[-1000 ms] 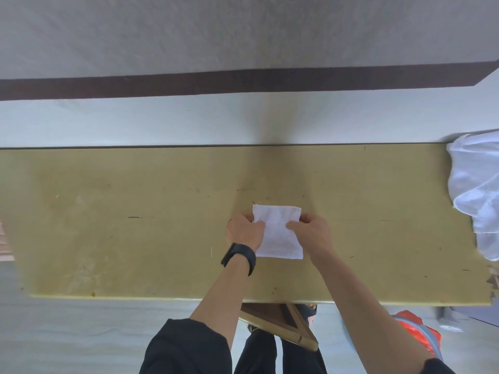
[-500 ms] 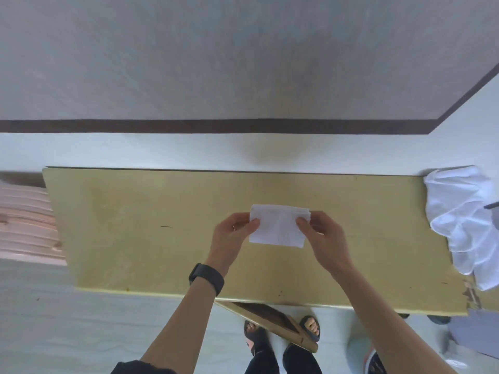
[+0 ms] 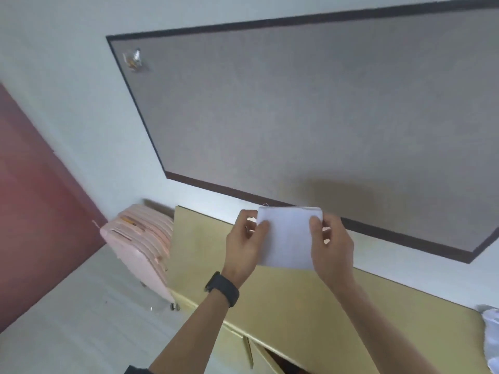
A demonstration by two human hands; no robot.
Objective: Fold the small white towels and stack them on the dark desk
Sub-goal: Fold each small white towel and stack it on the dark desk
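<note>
Left hand (image 3: 243, 244) and right hand (image 3: 330, 247) each pinched a side of the folded white towel (image 3: 287, 238), thumbs in front, fingers mostly hidden behind. The towel pile (image 3: 490, 336) was cut off at the frame's right edge.

The towel (image 3: 287, 238) sits between the left grip (image 3: 241, 249) and the right grip (image 3: 333, 252), each pinching one side edge, above the counter (image 3: 297, 306). Left of the grips and lower, a suitcase (image 3: 143, 244) stands on the floor against the counter's end. Well right of them, a cloth pile (image 3: 490, 336) lies on the counter. Behind them hangs a wall panel (image 3: 297, 117).
</note>
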